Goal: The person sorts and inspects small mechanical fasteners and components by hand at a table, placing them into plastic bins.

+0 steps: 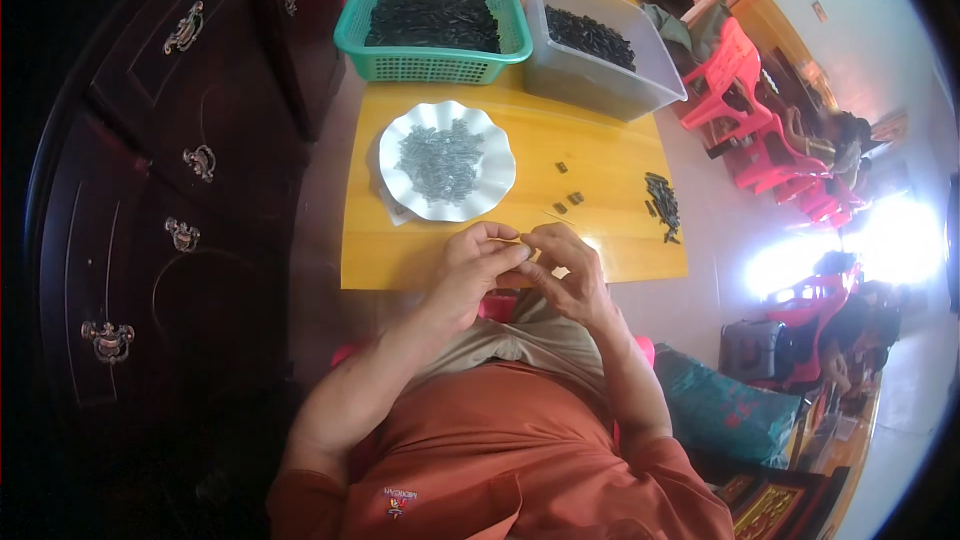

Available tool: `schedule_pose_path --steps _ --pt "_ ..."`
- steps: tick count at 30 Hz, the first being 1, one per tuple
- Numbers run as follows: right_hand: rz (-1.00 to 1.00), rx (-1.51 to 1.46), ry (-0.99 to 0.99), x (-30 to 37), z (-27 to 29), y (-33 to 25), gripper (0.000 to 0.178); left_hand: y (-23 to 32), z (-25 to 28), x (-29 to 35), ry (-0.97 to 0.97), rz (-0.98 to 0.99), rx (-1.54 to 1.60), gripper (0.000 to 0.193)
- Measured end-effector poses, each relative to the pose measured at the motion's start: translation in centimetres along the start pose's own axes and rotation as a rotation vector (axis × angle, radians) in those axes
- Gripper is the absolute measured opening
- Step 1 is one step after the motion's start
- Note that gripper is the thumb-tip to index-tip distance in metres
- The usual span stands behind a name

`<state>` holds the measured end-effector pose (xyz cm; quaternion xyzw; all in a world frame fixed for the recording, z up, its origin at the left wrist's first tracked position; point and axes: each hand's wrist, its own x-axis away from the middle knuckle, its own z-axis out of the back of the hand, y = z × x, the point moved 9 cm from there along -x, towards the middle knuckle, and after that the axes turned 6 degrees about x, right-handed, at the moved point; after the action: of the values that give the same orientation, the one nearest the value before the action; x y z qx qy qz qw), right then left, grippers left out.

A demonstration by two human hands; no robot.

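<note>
Here, the left hand and the right hand meet fingertip to fingertip over the near edge of the yellow table. The fingers of both curl inward, thumbs close to forefingers; what lies between the tips is too small to make out, so one cannot tell whether either hand grips anything. Just beyond the right hand lies a thin stick, and a little farther on are three dark pieces, two near each other and one apart. Well to that hand's right is a pile of dark strips. Beyond the left hand, slightly to its left, a wavy-rimmed white plate bears small clear pieces. Farthest from the hands, a green basket and a translucent tub stand side by side, both holding dark parts.
</note>
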<state>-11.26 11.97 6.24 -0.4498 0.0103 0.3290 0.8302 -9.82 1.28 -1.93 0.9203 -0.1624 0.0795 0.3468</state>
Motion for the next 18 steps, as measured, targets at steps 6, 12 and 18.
schedule_pose_path --steps 6,12,18 --pt "-0.178 -0.087 -0.095 -1.8 1.2 2.9 0.024 0.9 0.0 0.0 0.044 -0.11 -0.001 0.025" --pt "0.238 0.525 -0.067 -6.8 -0.8 0.6 0.027 2.3 -1.2 1.1 0.03 -0.395 -0.184 0.018" --pt "0.373 0.811 -0.207 -8.3 -3.7 0.2 0.042 1.9 -2.1 1.9 0.004 -0.394 -0.252 0.014"
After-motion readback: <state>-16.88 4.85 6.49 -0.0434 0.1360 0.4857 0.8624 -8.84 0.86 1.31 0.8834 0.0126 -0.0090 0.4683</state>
